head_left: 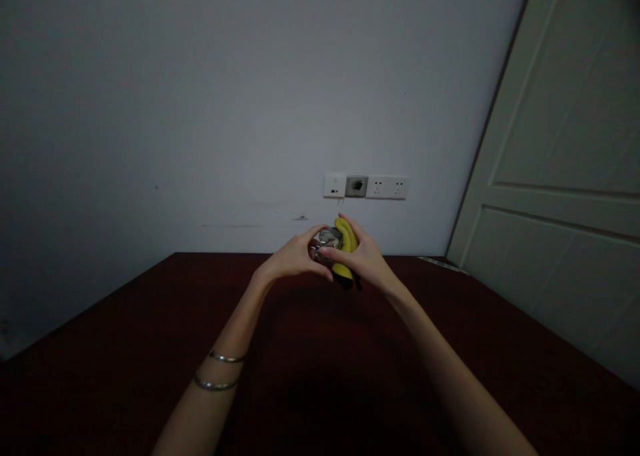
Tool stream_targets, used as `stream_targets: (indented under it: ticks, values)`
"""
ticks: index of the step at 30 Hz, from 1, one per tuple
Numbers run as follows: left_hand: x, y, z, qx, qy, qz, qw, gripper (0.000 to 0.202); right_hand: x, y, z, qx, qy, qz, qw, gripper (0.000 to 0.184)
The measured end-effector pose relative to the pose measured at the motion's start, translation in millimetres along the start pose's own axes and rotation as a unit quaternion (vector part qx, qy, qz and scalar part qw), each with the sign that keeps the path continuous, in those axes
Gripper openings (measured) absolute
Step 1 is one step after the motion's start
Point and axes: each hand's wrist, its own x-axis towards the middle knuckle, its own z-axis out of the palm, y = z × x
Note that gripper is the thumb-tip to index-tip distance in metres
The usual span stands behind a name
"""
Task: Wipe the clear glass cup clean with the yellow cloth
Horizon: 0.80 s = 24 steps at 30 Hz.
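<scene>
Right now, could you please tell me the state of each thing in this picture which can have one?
Left hand: curled around the shiny object.
Right hand: gripping the yellow item, thumb across the shiny object.
Shiny object: held, partly covered by fingers.
Yellow item: held beside the shiny object.
Two bangles: worn on the left forearm.
White double socket: nothing plugged in.
</scene>
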Motion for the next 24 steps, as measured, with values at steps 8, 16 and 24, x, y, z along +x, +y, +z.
stream_targets:
  ticks: [8,16,24]
  values:
    - [-2.1,-5.7,0.8,-0.051,0.038,-0.022,0.998,0.104,0.6,12.4,-7.2,-0.014,-0.036,-0.127,0.991,0.061]
    - [-1.3,1.7,5.7,-0.022,0.041,0.051,0.998,0.097,-5.2,6.5,-2.7,-0.074,-0.009,-0.298,0.952,0.021]
    - [-2.6,11.2,8.6,0.011,0.023,0.047,0.999,0.095,6.8,20.4,6.1,0.064,0.114,-0.167,0.977,0.022]
